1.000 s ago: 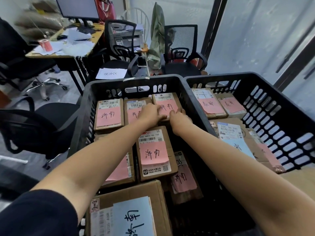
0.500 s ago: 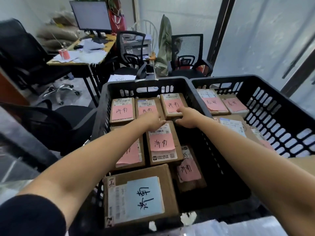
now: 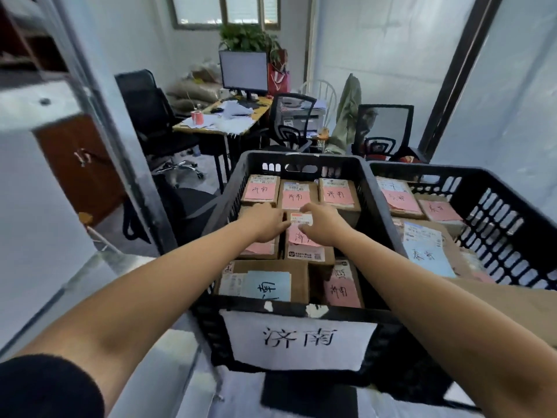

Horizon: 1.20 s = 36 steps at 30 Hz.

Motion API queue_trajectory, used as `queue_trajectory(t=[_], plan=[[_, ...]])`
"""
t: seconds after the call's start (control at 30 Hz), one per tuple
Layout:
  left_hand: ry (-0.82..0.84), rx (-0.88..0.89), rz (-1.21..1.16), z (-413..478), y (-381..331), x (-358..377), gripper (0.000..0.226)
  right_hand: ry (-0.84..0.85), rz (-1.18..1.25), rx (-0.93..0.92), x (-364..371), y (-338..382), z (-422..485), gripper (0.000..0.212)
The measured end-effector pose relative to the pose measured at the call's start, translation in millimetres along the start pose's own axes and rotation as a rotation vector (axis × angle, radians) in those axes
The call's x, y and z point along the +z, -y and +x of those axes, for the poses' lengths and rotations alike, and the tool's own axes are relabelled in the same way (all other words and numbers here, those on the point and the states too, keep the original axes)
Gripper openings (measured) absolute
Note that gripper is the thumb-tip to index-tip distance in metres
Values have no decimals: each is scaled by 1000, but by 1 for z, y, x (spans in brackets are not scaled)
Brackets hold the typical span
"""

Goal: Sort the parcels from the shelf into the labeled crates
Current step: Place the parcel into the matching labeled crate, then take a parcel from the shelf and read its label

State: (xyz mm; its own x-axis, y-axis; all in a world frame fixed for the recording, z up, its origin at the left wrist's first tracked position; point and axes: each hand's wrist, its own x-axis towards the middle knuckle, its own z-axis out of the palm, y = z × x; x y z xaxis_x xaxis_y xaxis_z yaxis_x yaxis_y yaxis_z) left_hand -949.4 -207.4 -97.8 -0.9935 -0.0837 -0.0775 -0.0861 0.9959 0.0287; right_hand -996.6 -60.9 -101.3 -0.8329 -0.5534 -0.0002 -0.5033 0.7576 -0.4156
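Both hands sit low inside the crate labelled 济南 (image 3: pixel 229 188): the left hand (image 3: pixel 265 225) and right hand (image 3: pixel 323 230) cover much of a pink-labelled parcel (image 3: pixel 305 254) in its middle row. Their fingertips are hidden, so I cannot tell whether the fingers grip it. Six more brown parcels fill this crate, and a second crate (image 3: pixel 452 174) to its right holds others, partly cut off

Left crate (image 3: pixel 301 159): parcels (image 3: pixel 262 191) pack the floor; open only from above.
Middle: right crate (image 3: pixel 497 188) abuts it; the two walls bar sideways passage.
Left side: post (image 3: pixel 120 146) and chair (image 3: pixel 193 206) stand near the crate wall.
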Motion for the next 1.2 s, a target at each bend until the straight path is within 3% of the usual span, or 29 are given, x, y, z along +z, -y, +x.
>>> queue_trajectory(t=[0.17,0.43,0.83,1.2], plan=[[-92,-243,-68,-74,-5,-2,45,45,-60,-217,-9,16,-38,59],[-315,-586,-166,-221,-23,9,62,79,30,-512,-11,59,-116,77],[-212,-1123,-150,-482,-49,67,64,409,6,-994,92,187,-267,85],[-165,-1610,-70,-800,-138,83,62,591,126,-1327,174,320,-531,84]])
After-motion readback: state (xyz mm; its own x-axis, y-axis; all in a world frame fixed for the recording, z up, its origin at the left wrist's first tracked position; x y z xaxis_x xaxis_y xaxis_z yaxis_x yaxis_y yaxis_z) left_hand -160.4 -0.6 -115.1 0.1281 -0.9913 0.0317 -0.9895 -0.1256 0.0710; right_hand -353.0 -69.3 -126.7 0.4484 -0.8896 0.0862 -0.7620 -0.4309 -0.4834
